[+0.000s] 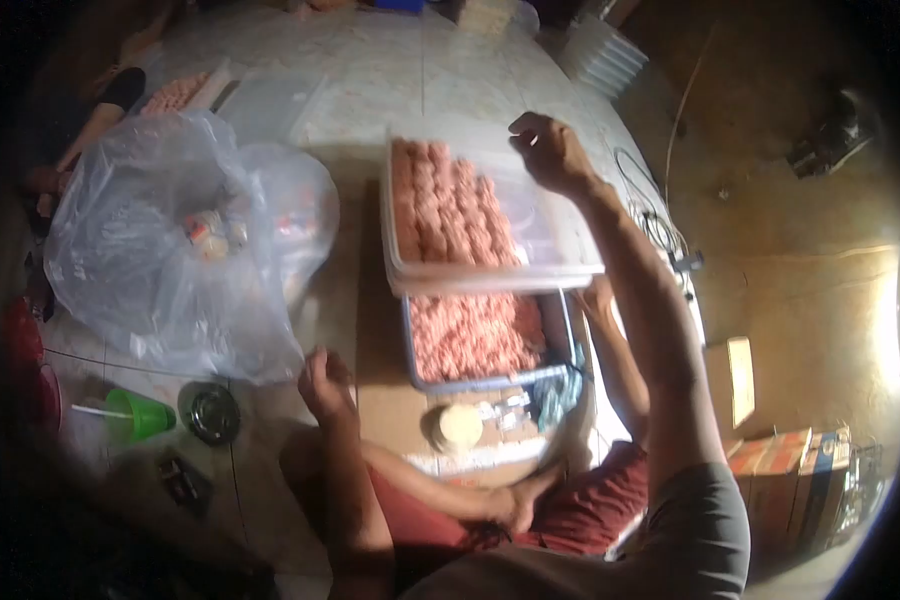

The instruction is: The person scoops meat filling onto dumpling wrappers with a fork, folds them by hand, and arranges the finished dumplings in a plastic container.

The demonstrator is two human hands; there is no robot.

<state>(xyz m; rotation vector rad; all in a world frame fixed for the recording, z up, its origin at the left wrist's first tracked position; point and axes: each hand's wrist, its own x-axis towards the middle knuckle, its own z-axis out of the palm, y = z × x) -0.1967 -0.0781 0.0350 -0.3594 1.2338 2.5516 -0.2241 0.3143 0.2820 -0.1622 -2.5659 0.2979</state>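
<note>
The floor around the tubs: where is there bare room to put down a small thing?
Bare tiled floor lies beyond the upper tub, left of the stacked clear containers. A narrow brown strip looks free between the plastic bag and that tub. It is crowded around the green cup and dark dish, and before the legs.

You have a passable strip between the plastic bag and the clear tray; the tray overhangs the blue tub's far part, and a round container obstructs its near side
</note>
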